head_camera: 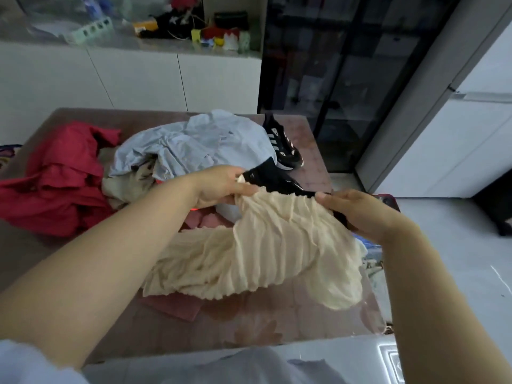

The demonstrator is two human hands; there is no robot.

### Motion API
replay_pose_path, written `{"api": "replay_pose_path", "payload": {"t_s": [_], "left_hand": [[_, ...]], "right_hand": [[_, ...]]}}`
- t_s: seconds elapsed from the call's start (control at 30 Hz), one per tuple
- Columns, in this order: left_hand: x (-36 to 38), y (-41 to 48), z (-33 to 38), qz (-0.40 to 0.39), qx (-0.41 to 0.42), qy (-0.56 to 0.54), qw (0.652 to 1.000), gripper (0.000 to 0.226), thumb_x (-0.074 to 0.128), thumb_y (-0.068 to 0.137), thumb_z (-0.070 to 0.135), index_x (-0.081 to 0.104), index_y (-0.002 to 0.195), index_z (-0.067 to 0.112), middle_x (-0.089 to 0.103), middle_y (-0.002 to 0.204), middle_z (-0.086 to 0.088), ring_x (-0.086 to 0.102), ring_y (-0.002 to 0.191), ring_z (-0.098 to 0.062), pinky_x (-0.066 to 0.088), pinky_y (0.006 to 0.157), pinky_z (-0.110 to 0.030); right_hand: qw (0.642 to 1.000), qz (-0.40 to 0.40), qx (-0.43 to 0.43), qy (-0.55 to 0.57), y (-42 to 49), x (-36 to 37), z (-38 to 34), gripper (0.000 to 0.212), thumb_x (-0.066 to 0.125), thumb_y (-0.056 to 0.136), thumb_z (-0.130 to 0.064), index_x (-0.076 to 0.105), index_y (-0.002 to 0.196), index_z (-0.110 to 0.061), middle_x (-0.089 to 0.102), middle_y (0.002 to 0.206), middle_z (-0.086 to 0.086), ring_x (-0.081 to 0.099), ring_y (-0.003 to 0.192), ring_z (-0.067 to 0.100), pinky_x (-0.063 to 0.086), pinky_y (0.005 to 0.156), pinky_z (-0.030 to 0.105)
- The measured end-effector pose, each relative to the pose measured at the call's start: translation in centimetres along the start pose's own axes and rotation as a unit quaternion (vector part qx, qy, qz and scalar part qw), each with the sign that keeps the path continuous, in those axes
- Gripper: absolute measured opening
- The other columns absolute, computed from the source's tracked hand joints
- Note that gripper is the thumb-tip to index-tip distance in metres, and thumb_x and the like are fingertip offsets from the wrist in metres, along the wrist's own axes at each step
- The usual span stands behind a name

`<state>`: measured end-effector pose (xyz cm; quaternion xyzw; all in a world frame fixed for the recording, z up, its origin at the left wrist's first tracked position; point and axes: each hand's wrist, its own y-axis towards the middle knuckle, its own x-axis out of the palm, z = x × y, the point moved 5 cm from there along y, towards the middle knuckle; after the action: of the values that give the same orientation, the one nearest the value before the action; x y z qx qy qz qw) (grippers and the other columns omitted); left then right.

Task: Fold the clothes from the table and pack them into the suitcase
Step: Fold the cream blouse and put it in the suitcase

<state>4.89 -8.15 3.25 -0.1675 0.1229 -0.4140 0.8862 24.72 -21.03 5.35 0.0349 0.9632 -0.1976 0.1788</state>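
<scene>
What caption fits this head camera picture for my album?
Folding time: left hand and right hand hold a crinkled cream garment over a table of clothes.

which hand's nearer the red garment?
Left. The left hand grips the cream cloth, to the right of the red garment; the right hand pinches the same cloth farther right.

White cabinets [138, 79] along far wall, flat doors; pale counter [166, 47] on top, cluttered with small items, blurred; dark glass cabinet [346, 65] just to their right, reflective; tall white unit [457, 139] at right, grey side panel; floor [457, 259] glossy pale tile, showing glare; patterned rug [8, 153] at left edge; light dim, even.
</scene>
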Motion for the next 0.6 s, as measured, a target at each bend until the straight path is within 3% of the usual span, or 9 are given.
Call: {"api": "replay_pose_path", "payload": {"t_s": [0.07, 0.1, 0.17, 0.23, 0.33, 0.4, 0.43, 0.5, 0.6], "left_hand": [[-0.3, 0.2, -2.1, -0.005, -0.011, 0.061, 0.998, 0.034, 0.066, 0.084, 0.012, 0.058, 0.117, 0.007, 0.068, 0.11, -0.009, 0.067, 0.098, -0.02, 0.053, 0.087, -0.032], [-0.7, 0.2, -3.0, -0.001, -0.019, 0.095, 0.995, 0.035, 0.068, 0.084, 0.013, 0.059, 0.117, 0.01, 0.069, 0.111, -0.007, 0.067, 0.099, -0.017, 0.052, 0.088, -0.031], [-1.4, -0.2, -4.3, -0.003, -0.049, 0.159, 0.986, 0.034, 0.069, 0.083, 0.016, 0.059, 0.116, 0.015, 0.071, 0.101, -0.002, 0.068, 0.085, -0.008, 0.051, 0.075, -0.021], [-1.9, -0.6, -5.2, -0.026, -0.085, 0.202, 0.975, 0.037, 0.071, 0.081, 0.025, 0.059, 0.115, 0.019, 0.072, 0.09, 0.001, 0.064, 0.073, -0.012, 0.045, 0.07, -0.025], [-2.6, -1.3, -5.0, -0.055, -0.069, 0.172, 0.981, 0.042, 0.074, 0.073, 0.026, 0.06, 0.113, 0.022, 0.073, 0.09, 0.0, 0.064, 0.078, -0.015, 0.045, 0.073, -0.026], [-3.5, -1.4, -4.8, -0.058, -0.037, 0.097, 0.993, 0.055, 0.083, 0.059, 0.032, 0.063, 0.108, 0.02, 0.074, 0.091, -0.003, 0.069, 0.08, -0.015, 0.054, 0.065, -0.023], [-4.1, -1.3, -4.8, -0.058, -0.032, 0.067, 0.996, 0.063, 0.088, 0.051, 0.037, 0.064, 0.107, 0.02, 0.073, 0.095, -0.009, 0.07, 0.083, -0.023, 0.058, 0.065, -0.03], [-4.9, -1.2, -5.2, -0.055, -0.031, 0.047, 0.997, 0.071, 0.091, 0.041, 0.046, 0.068, 0.104, 0.025, 0.071, 0.101, -0.015, 0.068, 0.087, -0.035, 0.058, 0.073, -0.044], [-4.1, -0.9, -5.5, -0.043, -0.024, 0.093, 0.994, 0.06, 0.087, 0.052, 0.046, 0.066, 0.105, 0.029, 0.072, 0.102, 0.001, 0.068, 0.091, -0.015, 0.057, 0.074, -0.033]], "right_hand": [[0.997, 0.033, 0.038, -0.066, 1.4, -0.3, 2.1, 0.057, 0.062, 0.072, -0.068, 0.069, 0.084, -0.012, 0.072, 0.086, 0.008, 0.068, 0.083, 0.029, 0.049, 0.084, 0.038], [0.994, 0.056, 0.05, -0.084, 2.0, -0.2, 3.1, 0.052, 0.061, 0.078, -0.062, 0.066, 0.078, -0.01, 0.07, 0.081, 0.009, 0.065, 0.077, 0.029, 0.048, 0.078, 0.035], [0.992, 0.081, 0.048, -0.087, 2.6, 0.2, 3.9, 0.04, 0.061, 0.087, -0.045, 0.057, 0.067, -0.011, 0.058, 0.066, 0.007, 0.054, 0.061, 0.022, 0.041, 0.062, 0.03], [0.999, 0.038, 0.025, -0.017, 2.7, 0.8, 4.2, 0.032, 0.071, 0.081, -0.037, 0.06, 0.063, -0.013, 0.056, 0.059, 0.004, 0.051, 0.054, 0.018, 0.04, 0.053, 0.025], [0.992, -0.095, 0.013, 0.083, 2.7, 1.3, 4.0, 0.035, 0.087, 0.049, -0.034, 0.071, 0.074, -0.016, 0.066, 0.068, 0.004, 0.063, 0.062, 0.016, 0.048, 0.055, 0.023], [0.991, -0.127, 0.032, -0.001, 2.9, 0.8, 4.0, 0.042, 0.086, 0.05, -0.028, 0.07, 0.086, -0.012, 0.07, 0.074, 0.005, 0.066, 0.069, 0.016, 0.053, 0.062, 0.023], [0.989, -0.125, 0.04, -0.069, 3.1, 0.5, 4.1, 0.039, 0.087, 0.055, -0.024, 0.07, 0.089, -0.014, 0.071, 0.078, 0.004, 0.067, 0.072, 0.015, 0.054, 0.066, 0.023], [0.983, -0.084, 0.06, -0.152, 3.9, 0.2, 4.1, 0.025, 0.084, 0.065, -0.017, 0.07, 0.085, -0.022, 0.071, 0.076, -0.003, 0.065, 0.071, 0.01, 0.051, 0.067, 0.018], [0.984, 0.091, -0.008, -0.152, 5.6, -0.4, 4.0, 0.009, 0.072, 0.077, -0.006, 0.067, 0.074, -0.013, 0.059, 0.063, 0.002, 0.051, 0.059, 0.014, 0.038, 0.052, 0.013]]}}
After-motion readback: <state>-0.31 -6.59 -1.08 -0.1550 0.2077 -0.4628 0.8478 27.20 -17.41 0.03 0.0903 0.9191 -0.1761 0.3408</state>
